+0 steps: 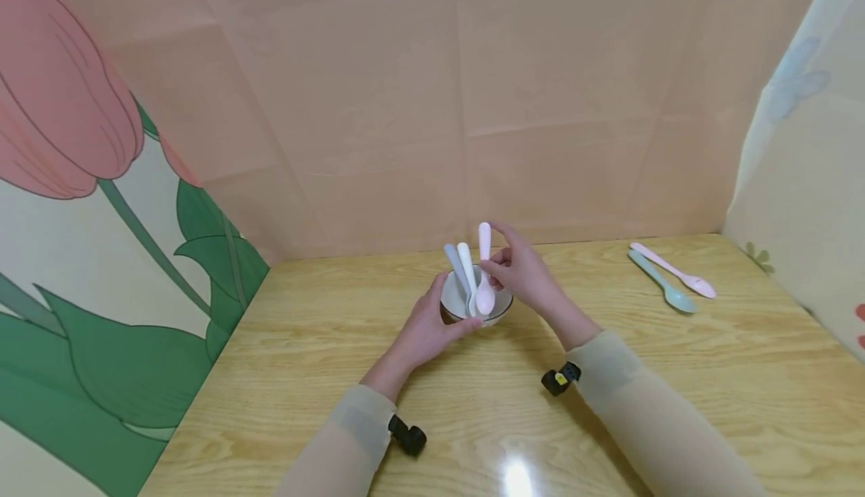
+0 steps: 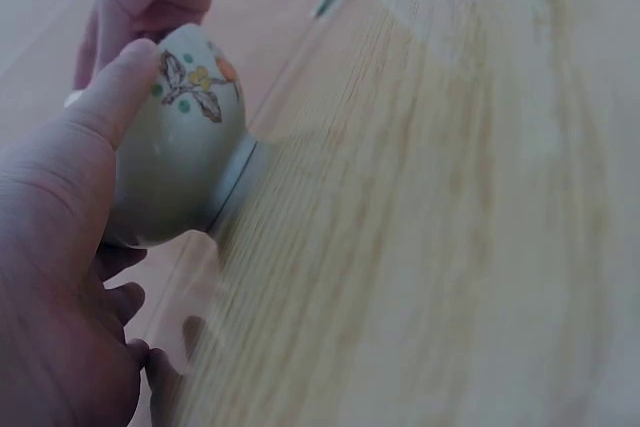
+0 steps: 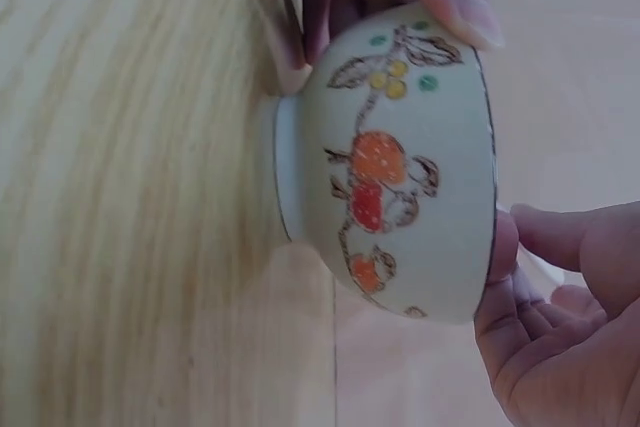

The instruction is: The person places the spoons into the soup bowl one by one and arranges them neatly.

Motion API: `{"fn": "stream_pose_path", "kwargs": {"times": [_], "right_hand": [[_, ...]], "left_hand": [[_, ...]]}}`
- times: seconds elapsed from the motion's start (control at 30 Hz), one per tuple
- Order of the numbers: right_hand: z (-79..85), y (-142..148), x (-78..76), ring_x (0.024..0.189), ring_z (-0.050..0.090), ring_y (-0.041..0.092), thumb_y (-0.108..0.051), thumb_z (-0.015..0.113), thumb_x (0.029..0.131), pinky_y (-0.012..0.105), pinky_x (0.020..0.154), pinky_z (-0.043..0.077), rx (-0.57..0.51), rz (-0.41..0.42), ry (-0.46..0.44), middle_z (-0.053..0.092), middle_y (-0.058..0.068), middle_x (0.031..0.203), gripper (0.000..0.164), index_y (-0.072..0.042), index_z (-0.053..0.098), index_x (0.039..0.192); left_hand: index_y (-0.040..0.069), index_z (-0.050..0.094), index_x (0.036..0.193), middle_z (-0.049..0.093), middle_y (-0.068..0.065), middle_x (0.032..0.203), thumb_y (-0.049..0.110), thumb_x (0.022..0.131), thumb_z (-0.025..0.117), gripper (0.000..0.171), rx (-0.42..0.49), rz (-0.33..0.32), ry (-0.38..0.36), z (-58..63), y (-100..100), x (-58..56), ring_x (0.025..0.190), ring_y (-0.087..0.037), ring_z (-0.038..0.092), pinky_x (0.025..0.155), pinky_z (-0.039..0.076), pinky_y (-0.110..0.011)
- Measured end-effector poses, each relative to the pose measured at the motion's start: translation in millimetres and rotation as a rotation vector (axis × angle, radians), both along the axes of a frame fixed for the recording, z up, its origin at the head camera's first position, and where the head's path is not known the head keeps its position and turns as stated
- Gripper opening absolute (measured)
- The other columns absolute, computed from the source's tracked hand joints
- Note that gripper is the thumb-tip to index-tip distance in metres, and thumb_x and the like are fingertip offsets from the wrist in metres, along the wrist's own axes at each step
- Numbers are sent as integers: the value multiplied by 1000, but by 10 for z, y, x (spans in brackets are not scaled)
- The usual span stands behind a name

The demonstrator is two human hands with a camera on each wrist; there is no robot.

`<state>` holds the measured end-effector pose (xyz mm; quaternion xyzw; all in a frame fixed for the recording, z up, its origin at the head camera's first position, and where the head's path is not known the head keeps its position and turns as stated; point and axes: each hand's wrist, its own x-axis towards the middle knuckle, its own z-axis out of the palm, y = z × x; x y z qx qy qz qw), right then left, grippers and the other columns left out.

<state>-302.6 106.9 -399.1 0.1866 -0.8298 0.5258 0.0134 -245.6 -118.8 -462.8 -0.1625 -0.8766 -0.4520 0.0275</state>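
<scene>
A small white bowl (image 1: 501, 306) with a dark rim stands on the table. Painted birds and berries show on its outer wall (image 3: 430, 187) in the right wrist view. My left hand (image 1: 430, 326) grips the bowl from the left, thumb along the near side. In the bowl lean a grey-blue spoon (image 1: 454, 260) and a white spoon (image 1: 465, 259), handles up. My right hand (image 1: 525, 272) pinches a pale pink spoon (image 1: 484, 296) upright, its bowl end down inside the rim. The left wrist view hides most of the spoons.
Towards the right of the wooden table (image 1: 284, 377) lie another pink spoon (image 1: 676, 272) and a pale green spoon (image 1: 665, 287), their handles close together. A peach-coloured sheet (image 1: 351, 144) hangs behind the table, with printed sheets at both sides.
</scene>
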Motion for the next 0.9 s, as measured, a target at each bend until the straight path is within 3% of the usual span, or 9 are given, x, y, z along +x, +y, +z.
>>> {"fn": "stream_pose_path", "kwargs": {"times": [0.23,0.9], "right_hand": [[-27,-37,35,77,69,24,-9,73,109,36,69,59,62,-17,20,73,17,100,82,-19,27,175],[-4,-76,27,73,69,22,-10,73,108,34,64,55,126,-16,-10,75,14,95,81,-13,27,175]], "left_hand": [[20,24,175,54,-10,158,58,97,83,105,-1,-5,-1,0,2,7,143,-28,54,117,43,-57],[19,29,173,58,-8,155,50,98,84,98,16,-29,36,-5,14,-7,139,-24,58,115,46,-53]]}}
